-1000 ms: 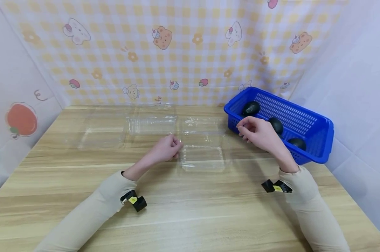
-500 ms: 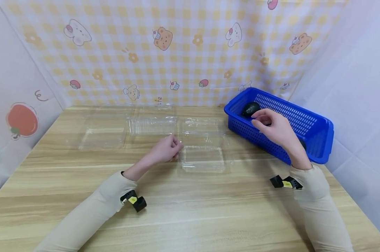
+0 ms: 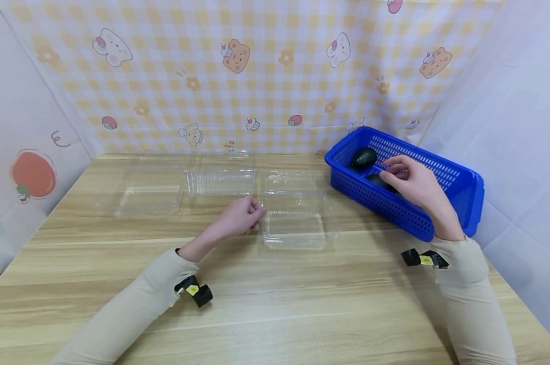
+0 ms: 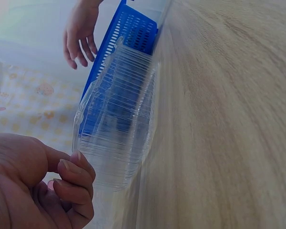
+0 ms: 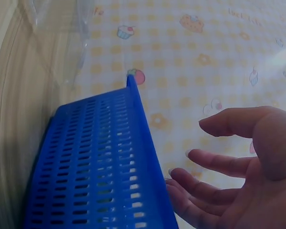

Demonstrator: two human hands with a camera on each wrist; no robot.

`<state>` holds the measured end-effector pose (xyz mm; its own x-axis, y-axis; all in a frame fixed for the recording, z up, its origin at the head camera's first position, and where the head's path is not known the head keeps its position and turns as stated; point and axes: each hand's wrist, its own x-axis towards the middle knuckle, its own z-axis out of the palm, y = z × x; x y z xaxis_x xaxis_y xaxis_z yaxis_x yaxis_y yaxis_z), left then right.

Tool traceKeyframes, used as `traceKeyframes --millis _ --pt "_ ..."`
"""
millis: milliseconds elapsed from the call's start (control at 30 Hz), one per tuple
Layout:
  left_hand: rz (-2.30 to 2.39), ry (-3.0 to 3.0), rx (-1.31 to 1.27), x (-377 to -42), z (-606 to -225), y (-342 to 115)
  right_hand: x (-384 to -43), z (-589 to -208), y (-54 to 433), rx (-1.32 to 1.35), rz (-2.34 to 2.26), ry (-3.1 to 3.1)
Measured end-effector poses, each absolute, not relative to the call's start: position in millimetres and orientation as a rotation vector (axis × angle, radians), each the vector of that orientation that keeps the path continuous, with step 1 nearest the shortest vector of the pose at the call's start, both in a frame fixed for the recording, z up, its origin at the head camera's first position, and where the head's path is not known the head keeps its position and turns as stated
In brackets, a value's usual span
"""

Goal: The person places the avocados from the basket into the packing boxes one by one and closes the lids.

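In the head view my left hand (image 3: 239, 218) pinches the left rim of a clear plastic clamshell box (image 3: 297, 230), whose lid is folded back. The left wrist view shows thumb and forefinger at the edge of that box (image 4: 117, 114). My right hand (image 3: 416, 183) hovers over the blue basket (image 3: 370, 195) with its fingers loosely bent and nothing between them. Inside the basket lie dark avocados: one (image 3: 363, 157) at the far left end and another (image 3: 378, 180) partly covered by the right fingertips. In the right wrist view the thumb (image 5: 233, 121) and fingers are spread beside the basket wall.
Two more clear clamshell boxes, one at the left (image 3: 149, 200) and one further back (image 3: 222, 182), stand on the wooden table (image 3: 256, 304). A checked cloth (image 3: 265, 91) hangs behind the table, and a pale wall (image 3: 521, 152) rises right of the basket.
My right hand has moved right, from the basket's near rim to over its middle, and now covers the rightmost avocado. The left hand stays at the box rim.
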<state>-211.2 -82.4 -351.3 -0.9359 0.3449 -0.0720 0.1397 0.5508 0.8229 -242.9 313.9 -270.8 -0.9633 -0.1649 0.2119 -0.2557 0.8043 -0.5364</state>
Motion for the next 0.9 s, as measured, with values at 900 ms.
traceKeyframes --millis 900 --pt "1.327 2.556 0.408 -212.3 -352.8 -82.1 -264.4 -290.3 348.2 0.251 0.754 -2.945"
